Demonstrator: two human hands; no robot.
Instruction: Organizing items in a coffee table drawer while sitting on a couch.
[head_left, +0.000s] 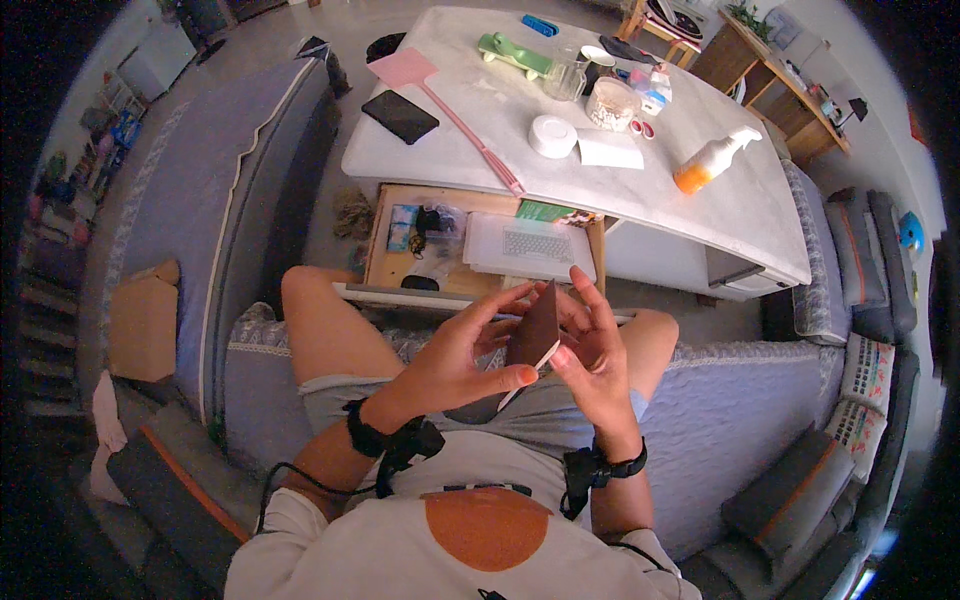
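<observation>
A thin booklet with a dark reddish-brown cover (534, 330) is held up on edge above my lap, its pale page edges showing at the bottom. My left hand (469, 356) grips it from the left, thumb along the lower part and fingers behind the cover. On the other side my right hand (596, 360) supports it, thumb at the lower edge and index finger raised. Just beyond both hands is a pulled-out wooden drawer (379, 240). In it lie a white box with a keyboard pictured on it (525, 247), a black computer mouse (420, 283) and dark cables (417, 244).
On the white table (465, 154) are a pink fly swatter (465, 124), a black phone (400, 116), a spray bottle (712, 161), red-handled scissors (642, 129), a tub of cotton swabs (613, 105) and a glass pitcher (564, 77). Sofa seats (720, 420) flank me; a cardboard box (142, 322) sits left.
</observation>
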